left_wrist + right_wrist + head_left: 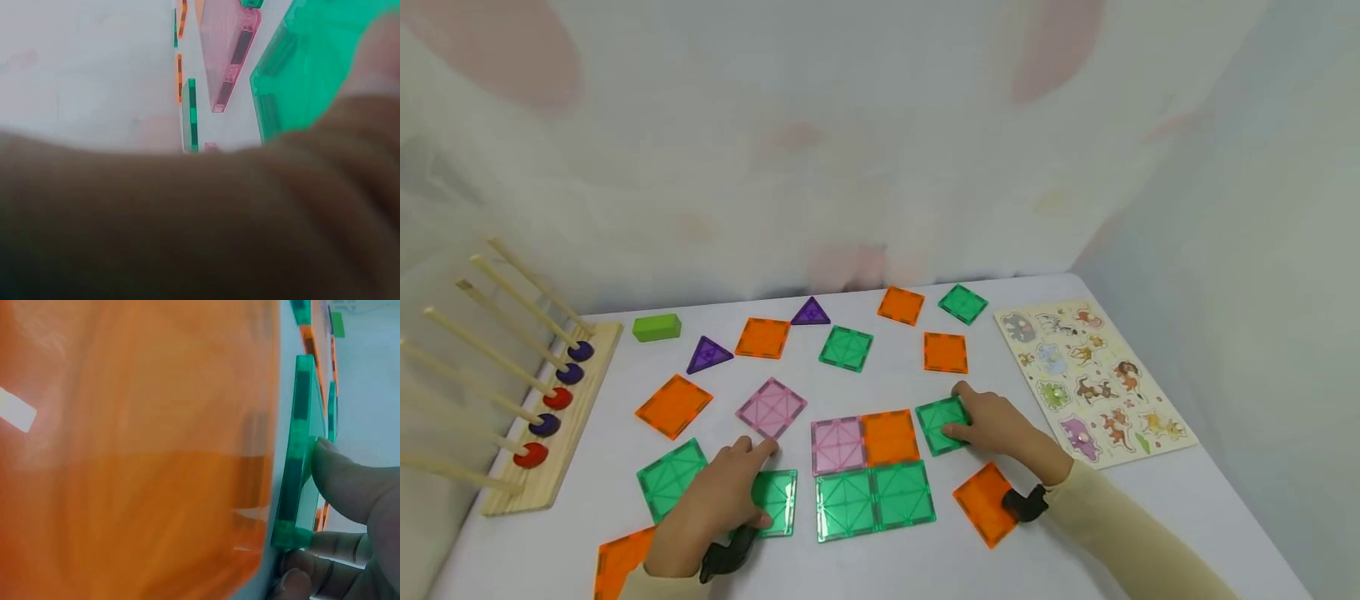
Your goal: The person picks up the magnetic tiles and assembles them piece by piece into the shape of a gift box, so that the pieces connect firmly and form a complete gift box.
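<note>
Four joined square magnetic tiles lie mid-table: a pink tile (pixel 838 446) and an orange tile (pixel 891 438) above two green tiles (pixel 876 500). Left of this block, my left hand (pixel 718 492) grips a separate green square tile (pixel 777 502) with thumb and fingers, covering its left part. The left wrist view shows the thumb against that green tile (pixel 306 75). To the block's right, my right hand (pixel 996 423) pinches another green square tile (pixel 938 425), tilted slightly beside the orange one. Seen from the right wrist, thumb and fingers hold this green tile (pixel 297 450) by its edges.
Loose orange (pixel 674 406), pink (pixel 771 407), green (pixel 846 348) and purple triangular tiles (pixel 810 312) lie around. A wooden peg rack (pixel 568 425) with discs stands left, near a green block (pixel 657 327). An animal puzzle board (pixel 1108 392) lies right. An orange tile (pixel 987 504) sits below my right wrist.
</note>
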Demonstrator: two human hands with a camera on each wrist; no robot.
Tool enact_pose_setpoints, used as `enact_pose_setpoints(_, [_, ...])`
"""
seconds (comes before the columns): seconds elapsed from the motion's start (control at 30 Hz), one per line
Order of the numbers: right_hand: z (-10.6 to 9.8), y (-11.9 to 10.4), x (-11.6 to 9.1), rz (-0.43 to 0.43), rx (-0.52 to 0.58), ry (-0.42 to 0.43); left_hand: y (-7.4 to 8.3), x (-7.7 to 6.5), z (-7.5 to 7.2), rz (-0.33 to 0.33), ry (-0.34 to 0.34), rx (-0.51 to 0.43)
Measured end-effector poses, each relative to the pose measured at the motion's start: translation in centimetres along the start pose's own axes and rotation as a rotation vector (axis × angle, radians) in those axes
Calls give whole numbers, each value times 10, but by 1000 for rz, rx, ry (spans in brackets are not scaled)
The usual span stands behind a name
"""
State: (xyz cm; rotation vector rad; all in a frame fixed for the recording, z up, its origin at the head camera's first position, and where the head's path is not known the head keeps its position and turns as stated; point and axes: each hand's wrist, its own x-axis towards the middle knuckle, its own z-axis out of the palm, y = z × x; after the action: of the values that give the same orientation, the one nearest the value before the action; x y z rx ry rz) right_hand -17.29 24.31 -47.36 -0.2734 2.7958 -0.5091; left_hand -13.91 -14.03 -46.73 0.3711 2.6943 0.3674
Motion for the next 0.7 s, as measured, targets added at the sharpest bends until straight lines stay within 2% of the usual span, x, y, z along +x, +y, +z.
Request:
enact_pose_setpoints(0.23, [5,-14,3,38,-35,3,-4,-1,4,1,1,-16])
enact_pose_setpoints(0.37, [3,-6,-4,41,20,8,-4,0,5,3,0,-9])
enact_pose_setpoints(0.5, [0,11,-32,67,102,15,-3,-1,4,10,-1,-8])
enact_pose_setpoints(0.7, [4,27,-80,148,100,-66,-1,-2,0,9,2,-21])
